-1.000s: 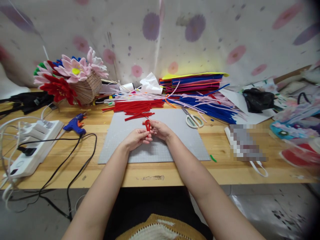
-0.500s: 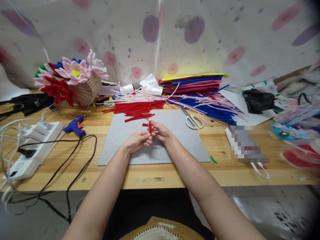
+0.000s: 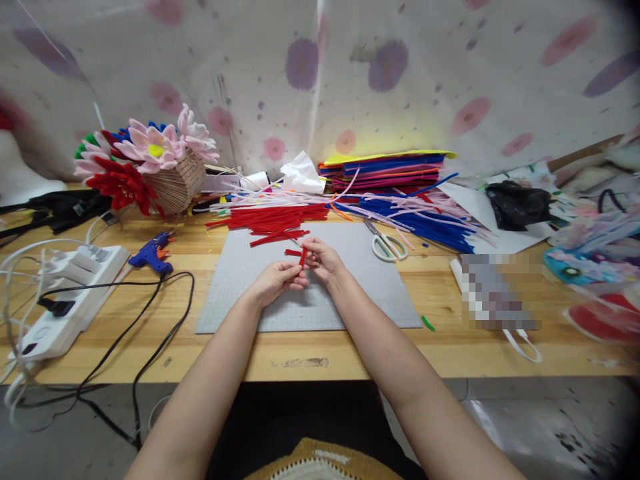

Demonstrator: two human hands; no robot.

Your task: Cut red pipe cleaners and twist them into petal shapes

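Between my hands is a short red pipe cleaner point(image 3: 303, 256), pinched at its lower end by my left hand point(image 3: 281, 277) and at its upper end by my right hand point(image 3: 323, 258). Both hands are closed, above the middle of a grey cutting mat point(image 3: 235, 300). Just behind the fingers a short red piece point(image 3: 293, 253) shows; whether it lies on the mat or joins the held one I cannot tell. Farther back a pile of red pipe cleaners point(image 3: 275, 220) overlaps the mat's far edge. Scissors point(image 3: 387, 245) with pale handles lie at the mat's far right.
To the left are a blue glue gun point(image 3: 153, 253), a white power strip point(image 3: 75, 307) with trailing cables, and a basket of fuzzy flowers point(image 3: 170, 180). Blue pipe cleaners point(image 3: 440, 223) lie at the back right. A blurred-out device point(image 3: 495, 293) and a green scrap point(image 3: 427, 323) lie on the right.
The red pipe cleaner leans slightly more to the right at its top, and my right fingers have shifted a little. The whole view has moved slightly.
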